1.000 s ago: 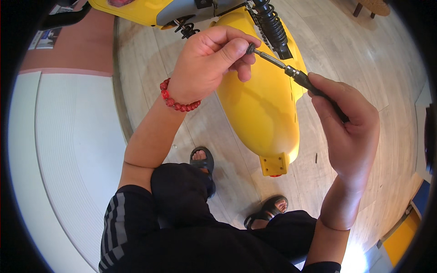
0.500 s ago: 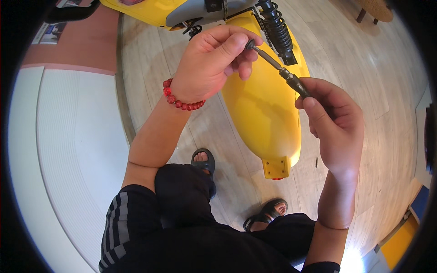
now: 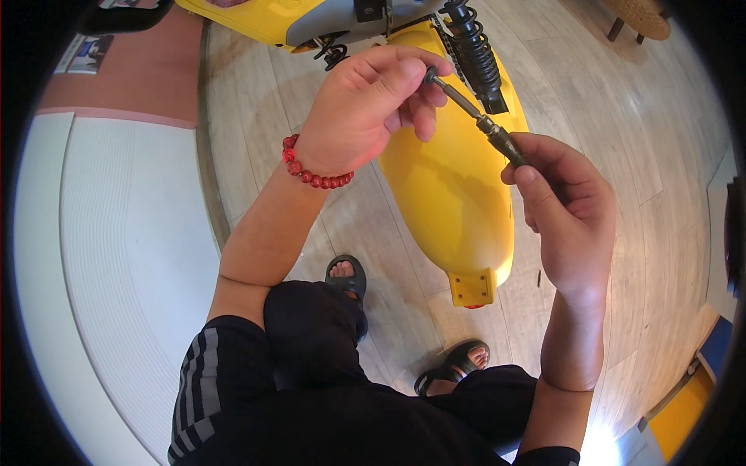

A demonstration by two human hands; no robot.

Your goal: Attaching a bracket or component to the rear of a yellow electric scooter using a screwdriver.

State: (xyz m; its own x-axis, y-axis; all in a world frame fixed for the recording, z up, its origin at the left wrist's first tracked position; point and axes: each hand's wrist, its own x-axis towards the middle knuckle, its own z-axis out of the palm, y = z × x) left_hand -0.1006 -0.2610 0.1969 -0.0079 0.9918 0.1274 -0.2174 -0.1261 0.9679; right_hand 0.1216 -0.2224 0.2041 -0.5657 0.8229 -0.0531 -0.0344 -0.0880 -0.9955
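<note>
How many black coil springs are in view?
2. The larger spring is right of the left hand, overlapping the yellow fender in view; the smaller spring shows at that hand's upper left, perhaps partly covered. The hand or picture edge may hide others.

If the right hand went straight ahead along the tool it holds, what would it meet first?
Probably the left hand, which pinches a small dark piece at the tip of the tool. The yellow body shows behind, seemingly lower, though depth is unclear.
</note>
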